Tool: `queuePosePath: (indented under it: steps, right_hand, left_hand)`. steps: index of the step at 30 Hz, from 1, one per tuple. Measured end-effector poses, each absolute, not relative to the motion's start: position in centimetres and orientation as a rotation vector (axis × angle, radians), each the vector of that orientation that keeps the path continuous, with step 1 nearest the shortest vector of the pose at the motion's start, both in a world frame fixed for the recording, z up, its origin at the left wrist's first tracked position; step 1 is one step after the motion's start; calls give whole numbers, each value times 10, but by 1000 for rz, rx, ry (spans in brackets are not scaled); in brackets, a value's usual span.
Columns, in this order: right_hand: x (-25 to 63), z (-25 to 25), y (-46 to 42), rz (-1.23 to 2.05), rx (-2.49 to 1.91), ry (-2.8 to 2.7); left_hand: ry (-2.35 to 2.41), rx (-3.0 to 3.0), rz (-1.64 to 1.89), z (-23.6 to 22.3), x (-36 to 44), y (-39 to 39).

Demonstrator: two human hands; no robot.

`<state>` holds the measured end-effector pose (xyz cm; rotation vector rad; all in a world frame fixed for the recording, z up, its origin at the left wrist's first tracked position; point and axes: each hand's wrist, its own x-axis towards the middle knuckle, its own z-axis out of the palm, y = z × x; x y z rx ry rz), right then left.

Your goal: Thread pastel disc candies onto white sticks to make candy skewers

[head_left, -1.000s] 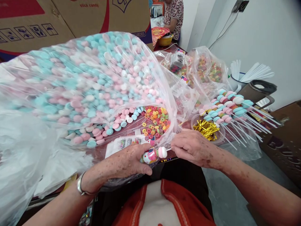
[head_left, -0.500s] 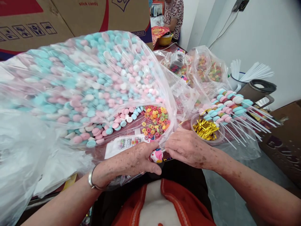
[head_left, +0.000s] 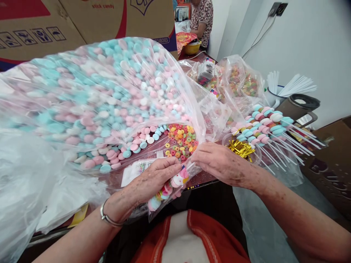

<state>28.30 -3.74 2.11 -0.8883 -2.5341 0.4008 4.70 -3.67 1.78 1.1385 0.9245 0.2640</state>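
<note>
My left hand point(head_left: 149, 180) is closed around a candy skewer point(head_left: 168, 188) of pink, white and blue discs that lies inside a small clear wrapper point(head_left: 157, 204). My right hand point(head_left: 219, 162) pinches the upper end of that wrapper near the skewer's top. Both hands are low in the middle of the view, just in front of my body. Behind them lies a big clear bag of pastel candy discs point(head_left: 104, 95), with a heap of small coloured ring candies point(head_left: 181, 140) at its open mouth.
A stack of finished candy skewers point(head_left: 263, 126) with white sticks lies to the right beside a round tub of gold twist ties point(head_left: 241, 149). White sticks stand in a cup point(head_left: 275, 93). Cardboard boxes point(head_left: 82, 18) stand behind. Another person point(head_left: 201, 18) sits far back.
The skewer has gone from nearly level and partly bare to tilted down-left inside the clear wrapper. My right hand has risen a little and moved left to the wrapper's top.
</note>
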Motion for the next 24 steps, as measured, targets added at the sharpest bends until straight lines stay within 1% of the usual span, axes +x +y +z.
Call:
queuePosePath:
  steps: [4,8,10,12,17,21,24]
  right_hand:
    - [281,19,-36,366,-917,-2366]
    - [273,14,-35,378,-769,-2432]
    - [268,12,-35,435,-758,-2421]
    - [262,10,-38,550,-861,-2272]
    - [240,1,-54,1008,-1168,-1549]
    - [221,-7,-64,1312,-1208,-1466]
    - [216,-9,-64,1382,-1140,-1380]
  left_hand:
    - [1013,1131,401,13,54,-42]
    - [1102,1186,505,6,57,-52]
    - [1128,1182,550,3,58,-56]
    - [1155,1203,626,0,59,-58]
    - [1339,1399,878,5,64,-55]
    - [1341,1565,968,8,66,-52]
    - [1250,1370,970,6,64,-51]
